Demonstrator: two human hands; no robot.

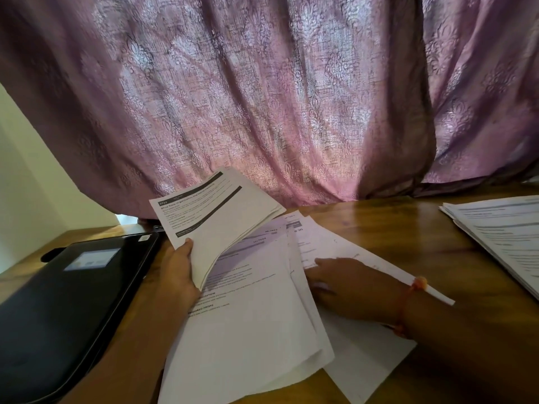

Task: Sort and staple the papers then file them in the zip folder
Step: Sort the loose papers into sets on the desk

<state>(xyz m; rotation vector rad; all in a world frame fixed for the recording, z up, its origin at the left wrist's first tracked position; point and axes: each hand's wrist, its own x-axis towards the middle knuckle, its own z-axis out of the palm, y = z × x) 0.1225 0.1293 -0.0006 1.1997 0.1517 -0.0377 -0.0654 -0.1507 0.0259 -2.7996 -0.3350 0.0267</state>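
My left hand (179,275) grips a small bundle of printed papers (221,217) by its near corner and holds it lifted above the table. Below it, several loose printed sheets (256,319) lie fanned out on the wooden table (408,228). My right hand (344,284) rests on the right part of these sheets with the fingers lying flat and pointing left. A black zip folder (70,293) lies closed at the left. No stapler is in view.
Another stack of printed papers (501,237) lies at the right edge of the table. A purple patterned curtain (262,97) hangs right behind the table. A pale wall (26,185) shows at the far left.
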